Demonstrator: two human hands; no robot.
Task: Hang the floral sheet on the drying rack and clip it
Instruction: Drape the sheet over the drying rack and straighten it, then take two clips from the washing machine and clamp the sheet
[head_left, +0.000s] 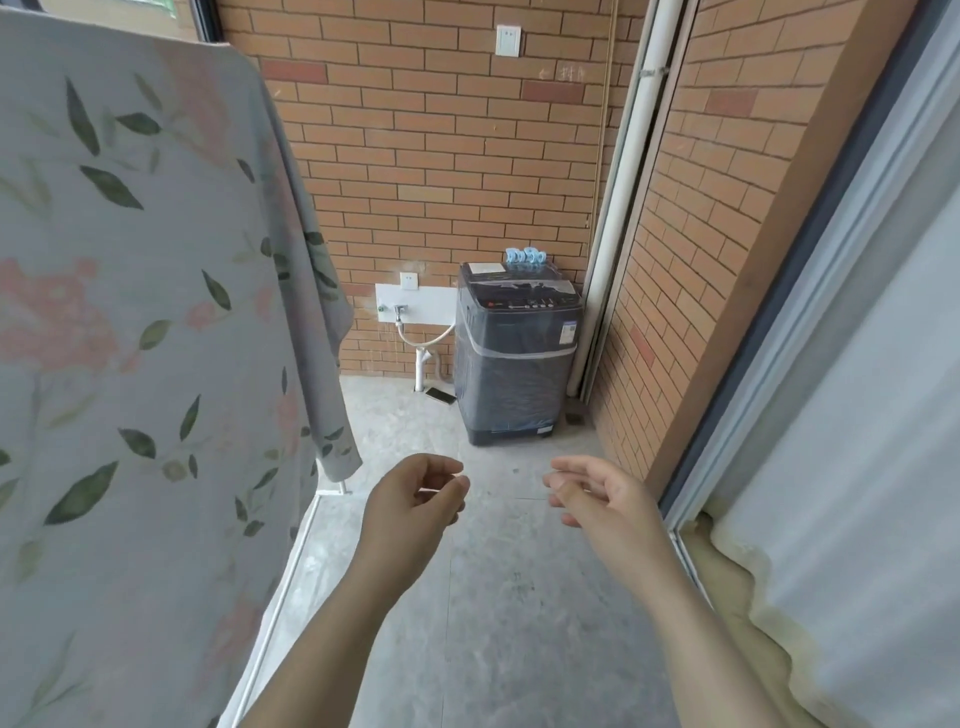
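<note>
**Beside the hung sheet, both hands empty**

At the left of the view, the floral sheet (130, 312) hangs draped over the drying rack (332, 490). Only the rack's white foot rail shows, below the cloth's lower corner. The left hand (410, 499) is held out over the concrete floor (493, 623), just right of the sheet and not touching it. Its fingers (457, 486) are loosely curled, thumb near forefinger, and hold nothing. The right hand (597, 493) is level with it and a little apart, its fingers (558, 480) relaxed and half straight, also empty. Well beyond both hands, a grey washing machine (514, 358) stands against the brick wall (441, 156). A cluster of blue clips (525, 258) lies on its lid. A phone (440, 396) lies on the floor beside it.
</note>
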